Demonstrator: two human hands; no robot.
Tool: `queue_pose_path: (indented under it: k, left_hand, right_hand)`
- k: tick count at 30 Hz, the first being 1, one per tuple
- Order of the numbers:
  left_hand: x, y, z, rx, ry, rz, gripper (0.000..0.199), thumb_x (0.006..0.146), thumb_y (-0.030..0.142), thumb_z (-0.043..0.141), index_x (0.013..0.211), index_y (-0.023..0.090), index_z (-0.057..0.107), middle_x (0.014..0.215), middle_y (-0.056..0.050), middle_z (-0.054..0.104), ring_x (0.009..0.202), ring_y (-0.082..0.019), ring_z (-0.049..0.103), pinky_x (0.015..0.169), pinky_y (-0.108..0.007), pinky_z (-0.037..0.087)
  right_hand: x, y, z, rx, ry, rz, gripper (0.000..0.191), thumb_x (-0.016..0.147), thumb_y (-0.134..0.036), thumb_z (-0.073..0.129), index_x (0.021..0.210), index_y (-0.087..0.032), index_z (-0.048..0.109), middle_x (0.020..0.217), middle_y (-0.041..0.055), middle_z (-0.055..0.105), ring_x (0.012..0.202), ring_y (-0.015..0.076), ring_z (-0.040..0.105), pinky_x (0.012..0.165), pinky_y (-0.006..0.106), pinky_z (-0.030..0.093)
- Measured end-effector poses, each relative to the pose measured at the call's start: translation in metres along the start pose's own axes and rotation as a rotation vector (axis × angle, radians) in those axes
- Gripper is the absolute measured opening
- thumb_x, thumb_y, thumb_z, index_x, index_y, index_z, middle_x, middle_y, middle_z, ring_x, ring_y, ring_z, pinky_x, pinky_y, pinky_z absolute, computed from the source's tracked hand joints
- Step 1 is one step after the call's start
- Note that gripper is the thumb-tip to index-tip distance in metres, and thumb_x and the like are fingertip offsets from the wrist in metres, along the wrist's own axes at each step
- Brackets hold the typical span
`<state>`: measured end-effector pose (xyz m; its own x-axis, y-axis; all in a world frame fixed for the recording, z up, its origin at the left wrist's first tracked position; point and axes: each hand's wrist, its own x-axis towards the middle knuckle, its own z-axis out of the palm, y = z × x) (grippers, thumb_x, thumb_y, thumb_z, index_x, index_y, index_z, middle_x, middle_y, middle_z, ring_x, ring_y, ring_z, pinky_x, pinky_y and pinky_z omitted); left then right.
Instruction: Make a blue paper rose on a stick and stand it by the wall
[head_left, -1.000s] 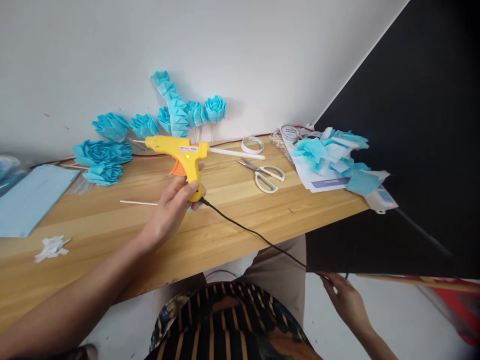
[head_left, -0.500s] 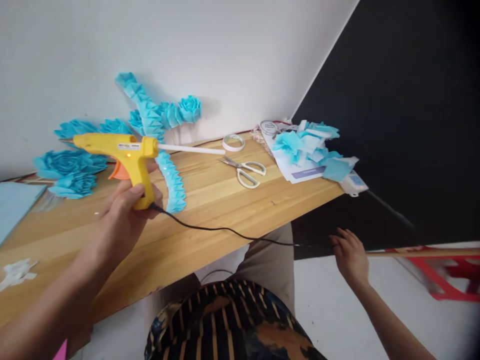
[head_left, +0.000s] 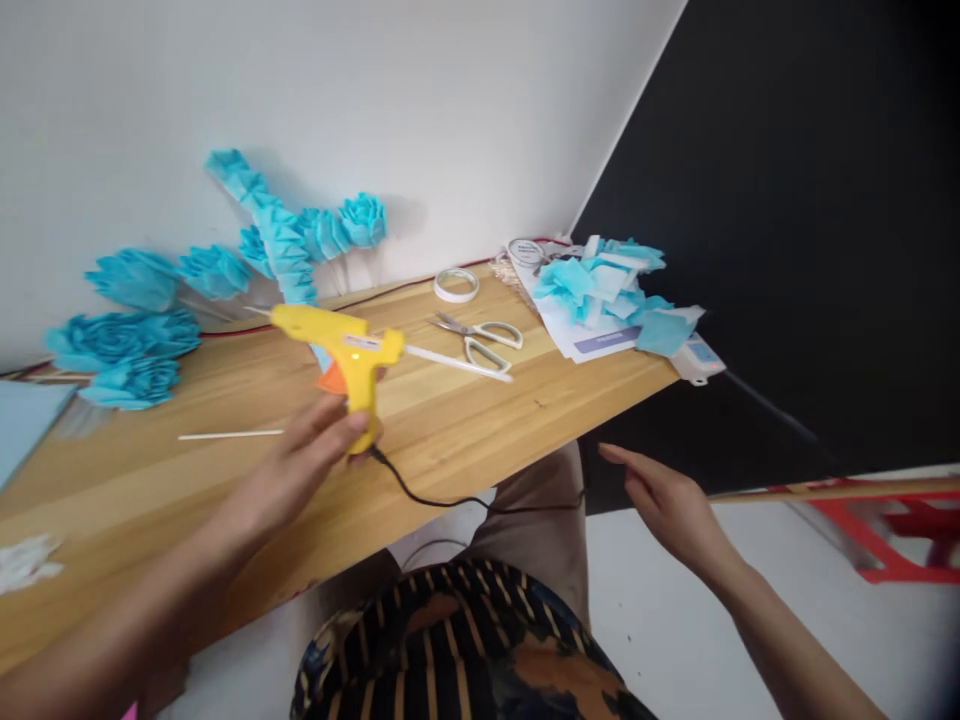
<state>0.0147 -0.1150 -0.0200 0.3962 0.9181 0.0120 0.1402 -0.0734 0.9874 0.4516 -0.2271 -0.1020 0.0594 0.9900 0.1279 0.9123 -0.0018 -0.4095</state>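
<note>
My left hand (head_left: 315, 440) grips the handle of a yellow glue gun (head_left: 322, 328) above the table. Its nozzle points left, its trigger is orange, and a small light glows on its side. A whitish glue stick (head_left: 459, 364) sticks out of the back. From the handle base a black cord (head_left: 442, 502) sags over the table's front edge toward my lap. Off the edge, my right hand (head_left: 667, 505) hovers with a finger stretched out, nothing visible in it. A blue pleated paper strip (head_left: 281, 235) rises behind the gun, its lower part mostly hidden.
Blue paper flowers (head_left: 135, 340) stand at the back left. On the wooden table (head_left: 450, 430) lie a thin white stick (head_left: 225, 435), scissors (head_left: 487, 338), a tape roll (head_left: 456, 287) and blue paper pieces (head_left: 600, 285) on sheets. A red stool (head_left: 892, 540) stands at right.
My left hand has moved the glue gun right and slightly down, its nozzle tilting up. My right hand has moved left and its fingers no longer meet the cord. The white stick has come into view.
</note>
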Motion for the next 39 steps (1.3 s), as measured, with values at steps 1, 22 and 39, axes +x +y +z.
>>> queue_pose_path:
  k: [1, 22, 39]
  left_hand:
    - [0.002, 0.003, 0.005, 0.02, -0.034, -0.025, 0.034, 0.096, 0.051, 0.056, 0.103, 0.018, 0.062, 0.077, -0.001, 0.053, 0.069, -0.014, 0.047, 0.061, -0.025, 0.04]
    - [0.003, 0.001, -0.027, 0.752, 0.094, 0.373, 0.029, 0.103, 0.034, 0.051, 0.107, 0.017, 0.074, 0.102, -0.009, 0.078, 0.09, -0.02, 0.072, 0.079, -0.031, 0.053]
    - [-0.005, -0.059, -0.138, 0.805, -0.068, 0.345, 0.029, 0.095, 0.045, 0.063, 0.106, 0.021, 0.074, 0.109, -0.01, 0.072, 0.103, -0.023, 0.064, 0.092, -0.033, 0.048]
  right_hand:
    - [0.01, -0.025, -0.005, 0.144, -0.034, -0.018, 0.039, 0.097, -0.025, 0.046, 0.127, -0.019, 0.07, 0.125, 0.0099, 0.074, 0.115, 0.0283, 0.071, 0.101, 0.046, 0.057]
    - [0.165, -0.209, 0.036, 1.283, -0.183, -0.049, 0.031, 0.086, -0.049, 0.067, 0.09, -0.02, 0.077, 0.091, 0.0077, 0.081, 0.083, 0.0221, 0.074, 0.07, 0.032, 0.059]
    - [0.209, -0.22, 0.068, 1.09, -0.65, -0.146, 0.043, 0.083, -0.063, 0.067, 0.08, -0.021, 0.074, 0.071, 0.0061, 0.072, 0.051, 0.0142, 0.057, 0.035, 0.025, 0.037]
